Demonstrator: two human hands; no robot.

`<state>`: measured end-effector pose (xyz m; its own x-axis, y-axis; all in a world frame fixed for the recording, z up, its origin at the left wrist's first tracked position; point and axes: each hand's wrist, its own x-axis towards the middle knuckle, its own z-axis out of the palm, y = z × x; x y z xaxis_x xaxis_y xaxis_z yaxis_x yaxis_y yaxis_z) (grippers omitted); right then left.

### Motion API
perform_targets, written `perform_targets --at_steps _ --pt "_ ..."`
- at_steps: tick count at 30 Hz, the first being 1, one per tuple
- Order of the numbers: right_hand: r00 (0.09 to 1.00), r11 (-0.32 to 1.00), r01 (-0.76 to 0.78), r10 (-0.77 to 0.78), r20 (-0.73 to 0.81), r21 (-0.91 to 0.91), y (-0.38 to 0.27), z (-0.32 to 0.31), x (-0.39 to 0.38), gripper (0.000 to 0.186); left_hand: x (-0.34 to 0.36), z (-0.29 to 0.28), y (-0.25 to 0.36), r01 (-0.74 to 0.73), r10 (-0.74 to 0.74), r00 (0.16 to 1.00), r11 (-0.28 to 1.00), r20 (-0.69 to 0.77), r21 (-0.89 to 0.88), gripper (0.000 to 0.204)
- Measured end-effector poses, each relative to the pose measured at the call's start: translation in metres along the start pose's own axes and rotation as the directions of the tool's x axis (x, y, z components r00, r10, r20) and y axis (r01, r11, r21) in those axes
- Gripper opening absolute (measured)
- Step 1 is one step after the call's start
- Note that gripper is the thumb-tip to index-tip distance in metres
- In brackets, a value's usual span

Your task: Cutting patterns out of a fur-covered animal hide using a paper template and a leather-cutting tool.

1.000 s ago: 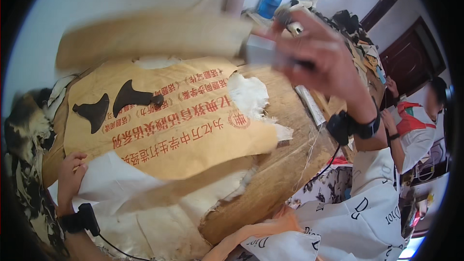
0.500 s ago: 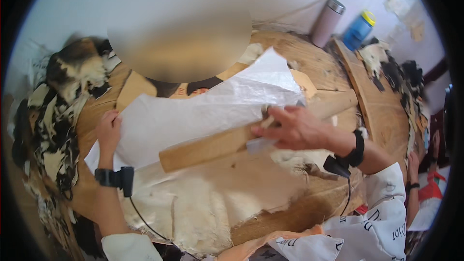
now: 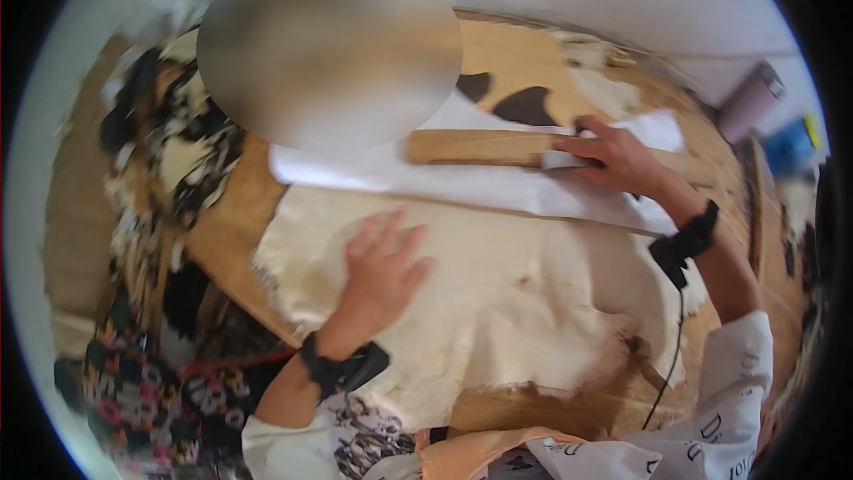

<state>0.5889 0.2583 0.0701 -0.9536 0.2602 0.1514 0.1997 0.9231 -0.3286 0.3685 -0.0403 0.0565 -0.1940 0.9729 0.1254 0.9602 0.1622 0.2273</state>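
My right hand (image 3: 613,156) is closed over the middle of a long wooden board (image 3: 475,148) lying across a white sheet (image 3: 342,169). A small dark piece shows at its fingertips, and a pale flat piece under them is too blurred to name. Nearer to me, my left hand (image 3: 384,262) hovers over or rests lightly on a cream-coloured hide (image 3: 498,267), fingers spread and holding nothing. Beyond the sheet lies a tan panel (image 3: 515,53) with dark patches. A blurred oval hides part of the far side.
Black-and-white hide scraps (image 3: 191,151) are heaped at the left on the wooden table (image 3: 227,222). A pink flask (image 3: 751,102) and a blue bottle (image 3: 789,147) with a yellow lid stand at the far right. Someone's floral-patterned clothing (image 3: 142,400) shows at the lower left.
My left hand has let go of the sheet's left edge and moved right, over the hide. My right hand and the board have shifted away from me, the board now lying more level. The view has turned.
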Motion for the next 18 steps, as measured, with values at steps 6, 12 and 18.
perform_targets --at_steps 6,12,18 --pt "1.0 0.999 0.022 -0.022 -0.005 0.024 -0.013 0.006 0.003 0.041 -0.027 -0.016 0.039 0.206 -0.196 0.951 0.978 0.241 -0.017 0.042" --pt "0.996 0.999 0.004 -0.001 -0.088 0.038 -0.017 -0.024 -0.041 0.029 -0.027 -0.016 0.076 0.106 -0.092 0.973 0.993 0.21 -0.058 0.041" --pt "0.982 0.989 -0.144 0.147 -0.122 0.038 -0.001 -0.076 -0.138 0.022 0.008 -0.014 0.15 0.051 0.024 0.954 0.97 0.3 -0.239 0.046"
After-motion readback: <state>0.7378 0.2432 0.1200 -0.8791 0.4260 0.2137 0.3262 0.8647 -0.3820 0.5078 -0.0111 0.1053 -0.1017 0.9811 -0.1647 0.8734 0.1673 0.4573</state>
